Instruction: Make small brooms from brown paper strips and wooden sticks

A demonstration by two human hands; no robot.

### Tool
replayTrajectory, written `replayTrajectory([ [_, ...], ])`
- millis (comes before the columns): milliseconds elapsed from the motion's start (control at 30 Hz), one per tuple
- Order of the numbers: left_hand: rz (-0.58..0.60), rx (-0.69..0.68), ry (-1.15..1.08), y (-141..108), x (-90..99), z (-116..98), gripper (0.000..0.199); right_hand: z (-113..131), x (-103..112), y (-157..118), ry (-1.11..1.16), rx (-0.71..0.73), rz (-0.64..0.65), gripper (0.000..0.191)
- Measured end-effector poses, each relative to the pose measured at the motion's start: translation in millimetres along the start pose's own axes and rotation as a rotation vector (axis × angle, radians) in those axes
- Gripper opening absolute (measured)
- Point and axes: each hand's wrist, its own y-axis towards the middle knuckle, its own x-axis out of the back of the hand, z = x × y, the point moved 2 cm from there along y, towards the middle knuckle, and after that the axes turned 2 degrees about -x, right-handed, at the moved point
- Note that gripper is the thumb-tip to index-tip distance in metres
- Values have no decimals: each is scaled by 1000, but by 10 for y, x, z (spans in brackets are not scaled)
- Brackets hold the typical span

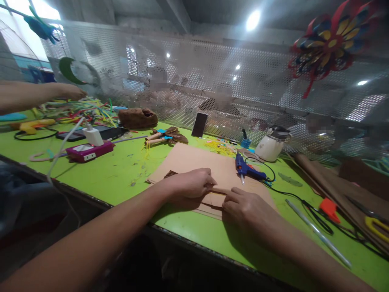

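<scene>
My left hand (197, 183) and my right hand (243, 205) are close together over several stacked tan paper sheets (185, 158) at the table's front edge. Between their pinched fingers runs a narrow tan paper strip (221, 190), gripped at both ends. Whether the strip is rolled or folded I cannot tell. Dark brown pleated material (170, 174) shows beside my left wrist, mostly hidden by it. A blue glue gun (251, 171) lies on the right part of the sheets, nozzle toward me.
Behind the sheets lie a brown paper figure (165, 137), a phone (199, 125) and yellow scraps (220, 147). A cream kettle (271, 146), clear glue stick (319, 233) and yellow-handled scissors (377, 227) are right. Leftward, a pink power strip (89, 152) and another person's arm (36, 96).
</scene>
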Motion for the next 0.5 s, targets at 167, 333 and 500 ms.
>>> replayTrajectory([
  [167, -36, 23, -52, -17, -54, 21, 27, 5, 77, 33, 21, 2, 11, 24],
  [333, -60, 43, -84, -30, -78, 10, 26, 35, 120, 61, 30, 13, -63, 25],
  [500, -44, 46, -88, -25, -52, -11, 27, 36, -16, 63, -4, 3, -149, 26],
])
